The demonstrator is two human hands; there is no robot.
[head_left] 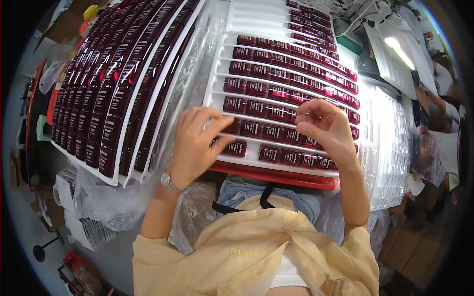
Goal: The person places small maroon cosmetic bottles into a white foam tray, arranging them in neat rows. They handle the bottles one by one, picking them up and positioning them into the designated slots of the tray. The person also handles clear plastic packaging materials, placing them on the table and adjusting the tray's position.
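A white grooved tray [253, 149] in front of me holds rows of small dark-red bottles [279, 92] with pale lettering, lying on their sides. At its near-left corner is my left hand [196, 140], thumb and forefinger apart, with nothing visible between them. The fingers reach over the left ends of the two nearest rows, beside a dark-red bottle [234, 148]. In the nearest row a gap parts that bottle from the others. Over the right part of the rows, my right hand [326, 126] is curled with thumb and fingertips close together. Whatever they may pinch is too small to make out.
Stacked white trays of dark-red bottles [106, 118] slope up at the left, with clear plastic wrap [116, 207] below. Clear plastic trays [391, 153] are stacked at the right. A red edge [296, 178] runs under the near tray. A lit lamp [399, 53] stands at far right.
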